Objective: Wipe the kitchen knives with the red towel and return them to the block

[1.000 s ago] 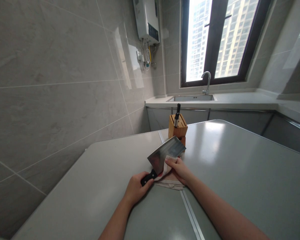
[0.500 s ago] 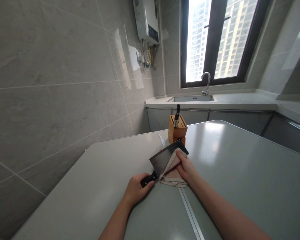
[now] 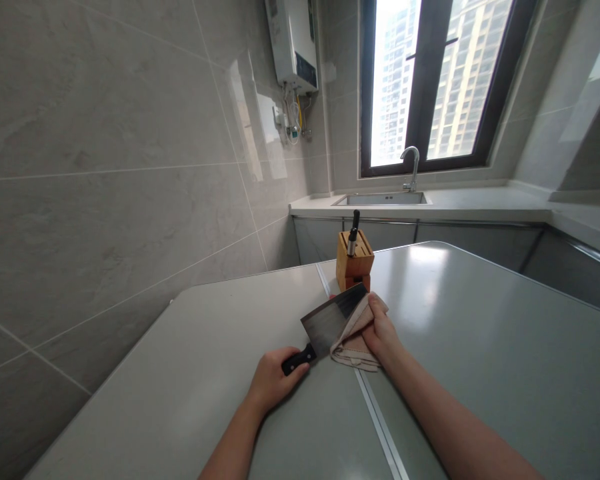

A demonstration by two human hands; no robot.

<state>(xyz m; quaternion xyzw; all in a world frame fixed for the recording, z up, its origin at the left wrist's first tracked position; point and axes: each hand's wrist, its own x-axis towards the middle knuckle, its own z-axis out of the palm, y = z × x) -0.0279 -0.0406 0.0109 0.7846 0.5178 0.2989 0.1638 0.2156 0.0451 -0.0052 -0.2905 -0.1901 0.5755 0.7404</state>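
My left hand (image 3: pixel 275 377) is wrapped round the black handle of a cleaver (image 3: pixel 326 327), whose broad grey blade slants up to the right. A pinkish-beige cloth (image 3: pixel 355 343) is folded over the blade's lower right edge and far end. My right hand (image 3: pixel 381 331) grips this cloth, thumb on top, with the other fingers mostly hidden behind it. Just beyond the blade stands a wooden knife block (image 3: pixel 355 261), with a black-handled knife (image 3: pixel 353 233) upright in one slot.
The pale table (image 3: pixel 220 327) has a metal seam strip (image 3: pixel 380 427) running under my hands. Behind it is a white counter (image 3: pixel 485 197) with a sink (image 3: pixel 383 199) and tap (image 3: pixel 414 167). A tiled wall (image 3: pixel 130 220) rises on the left.
My right hand and the cloth have slid right along the blade toward its far end, baring more of the blade. The left hand still grips the handle in about the same place.
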